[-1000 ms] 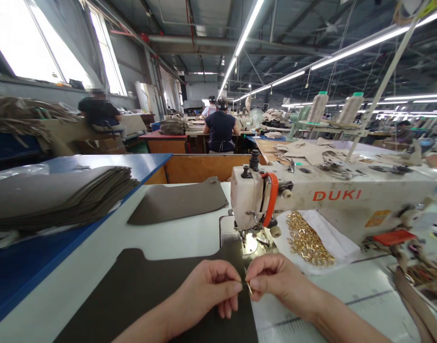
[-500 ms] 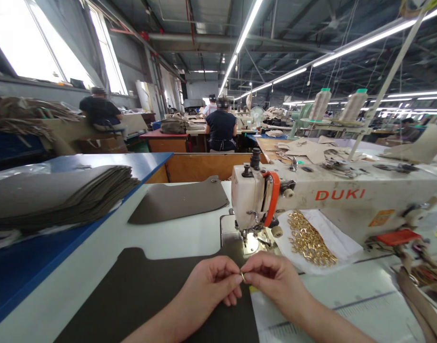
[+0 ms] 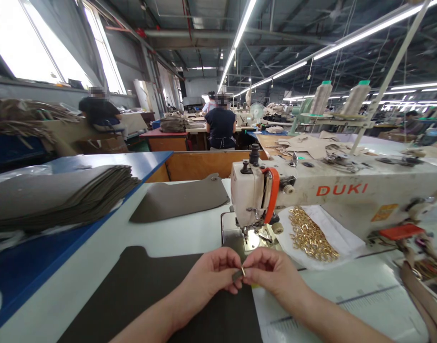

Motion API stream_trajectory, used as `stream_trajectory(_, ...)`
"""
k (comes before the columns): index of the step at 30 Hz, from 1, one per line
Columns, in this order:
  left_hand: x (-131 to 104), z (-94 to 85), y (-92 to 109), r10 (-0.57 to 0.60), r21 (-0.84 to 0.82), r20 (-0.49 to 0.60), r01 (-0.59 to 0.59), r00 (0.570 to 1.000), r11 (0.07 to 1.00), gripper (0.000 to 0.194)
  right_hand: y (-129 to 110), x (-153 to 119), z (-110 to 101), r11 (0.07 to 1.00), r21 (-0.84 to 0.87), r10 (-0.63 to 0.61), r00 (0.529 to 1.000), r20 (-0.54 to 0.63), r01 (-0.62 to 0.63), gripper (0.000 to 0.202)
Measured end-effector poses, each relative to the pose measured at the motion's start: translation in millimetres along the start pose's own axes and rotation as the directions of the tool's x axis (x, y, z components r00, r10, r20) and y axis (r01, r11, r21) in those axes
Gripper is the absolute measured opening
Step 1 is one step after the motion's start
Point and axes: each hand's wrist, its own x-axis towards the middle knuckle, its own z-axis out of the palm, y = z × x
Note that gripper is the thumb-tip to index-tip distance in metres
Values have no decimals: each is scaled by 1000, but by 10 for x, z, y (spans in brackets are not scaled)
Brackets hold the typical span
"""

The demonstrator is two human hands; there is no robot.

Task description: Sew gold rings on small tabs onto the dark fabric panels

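My left hand (image 3: 218,274) pinches a small dark fabric tab (image 3: 237,275) between thumb and fingers. Touching the tab's right end is a small gold ring (image 3: 243,271), pinched by my right hand (image 3: 273,274). Both hands meet just in front of the needle area of a white sewing machine (image 3: 249,190). Under my left hand and forearm lies a large dark fabric panel (image 3: 133,295) on the pale tabletop. Many gold rings (image 3: 311,236) sit in a pile on white wrapping right of the machine head.
Another grey-brown panel (image 3: 183,197) lies behind, left of the machine. A stack of panels (image 3: 61,195) rests on the blue table (image 3: 61,257) at left. Straps (image 3: 418,295) lie at the right edge. Thread cones (image 3: 320,100) stand behind the machine; people sit farther back.
The dark tab now shows between my left thumb and fingers, beside the ring. Both hands are slightly higher in the picture and still close together.
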Motion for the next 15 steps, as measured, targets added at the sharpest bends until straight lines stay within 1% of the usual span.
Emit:
stream_trajectory(3, -4, -10, -31, -2, 53, -5, 3, 1000, 999, 18, -15, -13, -6, 999, -32, 22, 996, 83, -19, 31)
stream_trajectory(5, -25, -12, -56, 46, 125, -18, -44, 999, 991, 15, -53, -47, 0, 997, -79, 6, 994, 112, 3, 26)
stream_trajectory(6, -43, -7, -63, 82, 189, -34, -74, 996, 979, 12, -75, -72, 8, 993, -117, -19, 994, 111, 32, 22)
stream_trajectory(8, -91, 16, -55, 161, 359, -82, -122, 984, 925, 5, -115, -129, 33, 964, -240, -89, 991, 104, 112, 15)
stream_trajectory(11, -162, 69, 3, 249, 591, -144, -119, 958, 798, 7, -136, -190, 68, 865, -448, -205, 974, 94, 225, 27)
stream_trajectory(13, -187, 91, 37, 297, 668, -158, -119, 942, 735, 9, -125, -194, 73, 809, -527, -246, 964, 97, 260, 29)
stream_trajectory(15, -188, 86, 41, 328, 697, -158, -130, 931, 705, 10, -109, -180, 64, 774, -565, -271, 956, 114, 286, 26)
